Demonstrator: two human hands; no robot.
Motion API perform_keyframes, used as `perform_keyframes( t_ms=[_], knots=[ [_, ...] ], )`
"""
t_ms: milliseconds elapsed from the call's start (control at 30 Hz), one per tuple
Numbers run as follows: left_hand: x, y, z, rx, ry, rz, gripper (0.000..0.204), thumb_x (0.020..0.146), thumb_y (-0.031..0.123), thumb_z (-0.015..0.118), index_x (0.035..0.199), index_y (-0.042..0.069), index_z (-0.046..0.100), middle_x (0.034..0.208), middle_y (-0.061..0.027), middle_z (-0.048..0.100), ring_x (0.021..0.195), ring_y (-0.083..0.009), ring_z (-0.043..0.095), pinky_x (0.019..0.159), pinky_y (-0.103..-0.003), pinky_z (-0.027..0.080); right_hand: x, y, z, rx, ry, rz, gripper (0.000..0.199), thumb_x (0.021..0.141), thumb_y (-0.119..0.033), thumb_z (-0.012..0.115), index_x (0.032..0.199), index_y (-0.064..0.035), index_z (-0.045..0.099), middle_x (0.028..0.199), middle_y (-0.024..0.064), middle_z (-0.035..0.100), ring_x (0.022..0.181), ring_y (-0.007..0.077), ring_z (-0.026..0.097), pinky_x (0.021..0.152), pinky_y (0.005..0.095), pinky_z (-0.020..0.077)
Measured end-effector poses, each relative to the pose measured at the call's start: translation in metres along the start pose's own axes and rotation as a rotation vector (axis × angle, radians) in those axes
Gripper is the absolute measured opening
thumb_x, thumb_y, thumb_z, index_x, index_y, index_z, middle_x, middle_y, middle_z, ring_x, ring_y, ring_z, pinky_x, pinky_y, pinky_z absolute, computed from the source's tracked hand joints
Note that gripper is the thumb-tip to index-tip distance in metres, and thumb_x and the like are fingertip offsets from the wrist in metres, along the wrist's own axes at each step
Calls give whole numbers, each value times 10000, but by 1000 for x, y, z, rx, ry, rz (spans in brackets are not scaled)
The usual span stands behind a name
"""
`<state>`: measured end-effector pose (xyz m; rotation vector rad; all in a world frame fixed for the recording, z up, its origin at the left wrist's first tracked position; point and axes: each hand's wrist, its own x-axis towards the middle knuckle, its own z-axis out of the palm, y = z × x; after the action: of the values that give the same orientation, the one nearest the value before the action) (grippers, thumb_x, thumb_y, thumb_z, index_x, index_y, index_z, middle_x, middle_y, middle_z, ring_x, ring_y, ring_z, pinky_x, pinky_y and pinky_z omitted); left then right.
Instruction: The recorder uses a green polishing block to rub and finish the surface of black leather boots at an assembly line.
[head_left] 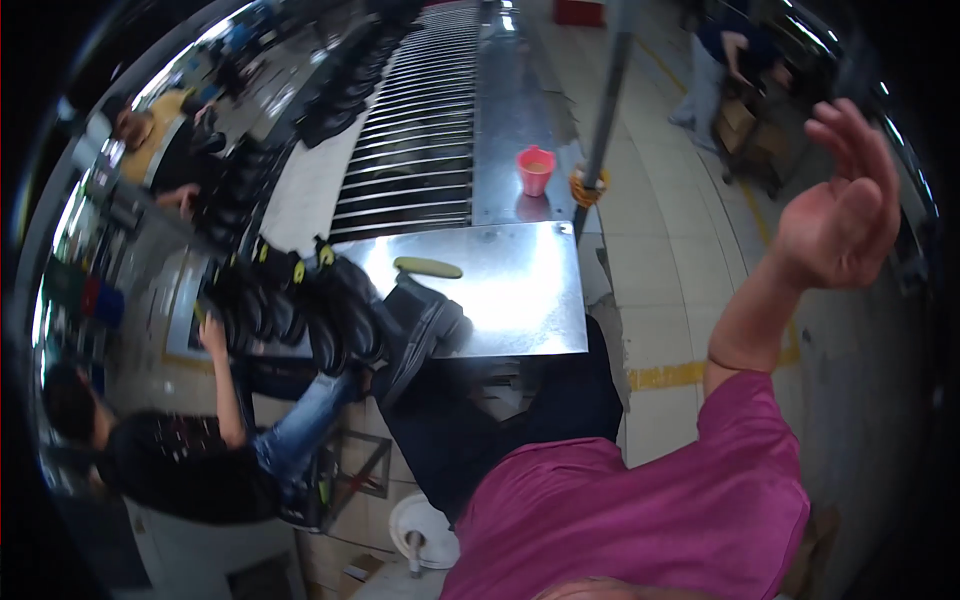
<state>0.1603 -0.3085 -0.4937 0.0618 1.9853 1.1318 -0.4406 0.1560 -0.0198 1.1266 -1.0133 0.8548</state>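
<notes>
My right hand (845, 210) is raised high at the right, above the tiled floor and away from the metal table (530, 290). Its fingers point up, slightly bent and a little apart, with nothing visible in them. My left hand is out of view. On the table lies a long, flat yellow-green piece (428, 267), whose kind I cannot make out. Beside it, a black boot (415, 315) leans over the table's left part, near my legs. Several black shoes (330, 315) stand close together further left.
A roller conveyor (415, 130) runs away beyond the table, with black shoes (345, 95) along its left. A pink cup (535, 170) stands on the metal ledge. Yellow rolls (588, 187) hang on a pole. A co-worker (190, 460) sits at left, one hand at the shoes.
</notes>
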Motion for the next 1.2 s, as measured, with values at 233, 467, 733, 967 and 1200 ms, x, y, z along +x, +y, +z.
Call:
perform_keyframes(
  t_ms=[233, 467, 733, 967, 1200],
  knots=[
    [-19, 209, 161, -361, 174, -479, 344, 935, 367, 693, 1078, 61, 759, 1015, -172, 761, 944, -272, 716, 875, -437, 526, -100, -88, 91, 685, -776, 588, 326, 1078, -173, 512, 1216, 82, 661, 1003, 176, 727, 869, 232, 692, 795, 346, 560],
    [-126, 338, 67, -170, 1082, -714, 307, 974, 348, 652, 902, 49, 653, 768, -187, 651, 784, -416, 635, 711, -484, 475, -210, -303, 154, 1749, -1483, 1204, 344, 1063, -229, 577, 1332, -27, 651, 1186, 108, 722, 1058, 179, 677, 907, 315, 539],
    [-69, 404, -29, 254, 1134, -279, 303, 908, 329, 689, 832, 47, 609, 839, -135, 624, 919, -382, 630, 817, -481, 504, -208, -430, 195, 2621, -1771, 2151, 983, 947, -763, 479, 1619, -86, 239, 1539, 211, 453, 1320, 334, 558, 1086, 449, 473],
    [0, 392, -24, 350, 1349, -157, 364, 896, 426, 709, 1025, 87, 697, 1187, -103, 653, 1204, -343, 564, 1030, -476, 448, -187, -446, 184, 2493, -1560, 2061, 863, 957, -573, 616, 1598, -98, 286, 1463, 157, 522, 1301, 284, 564, 1077, 414, 482],
    [50, 373, 8, -1112, 2156, 369, 1045, 952, 492, 717, 1655, 79, 65, 1673, -203, 179, 1549, -286, 190, 1247, -392, 188, -169, -452, 210, 2197, -985, 1581, 758, 978, -174, 652, 1606, -78, 238, 1453, 156, 494, 1251, 234, 564, 1042, 357, 486]
  ],
)
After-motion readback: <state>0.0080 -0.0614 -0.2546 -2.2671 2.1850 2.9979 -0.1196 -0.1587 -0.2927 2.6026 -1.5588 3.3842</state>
